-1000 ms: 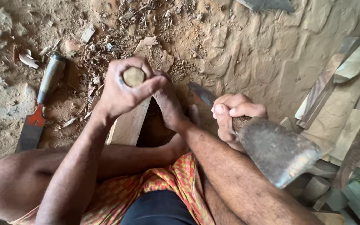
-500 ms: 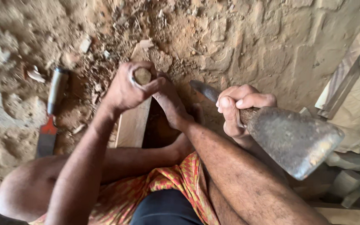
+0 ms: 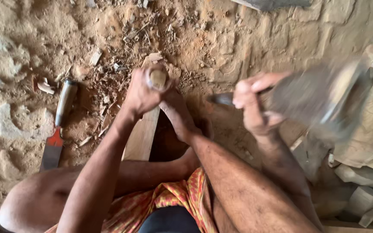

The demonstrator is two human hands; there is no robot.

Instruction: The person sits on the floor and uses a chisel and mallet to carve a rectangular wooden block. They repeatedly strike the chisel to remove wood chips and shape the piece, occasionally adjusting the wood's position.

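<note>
Head view, left hand [image 3: 142,92] fingers wrapped round upright wooden stick [image 3: 143,129], right hand [image 3: 255,108] clenched on blurred hatchet [image 3: 320,97], dirt ground [image 3: 247,39].

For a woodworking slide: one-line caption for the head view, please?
Left hand grips an upright wooden stick while the right hand holds a motion-blurred hatchet over chip-strewn dirt.

Left hand [image 3: 142,92]: curled into a closed fist, knuckles up, wrist bent slightly downward.
Left arm: stretches forward from the lower left, nearly straight.
Right hand [image 3: 255,105]: clenched tight, fingers [image 3: 249,100] wrapped, blurred by motion, raised to the right.
Right arm: forearm runs up from the lower centre, elbow bent.
Legs: bare, knees spread apart.
</note>
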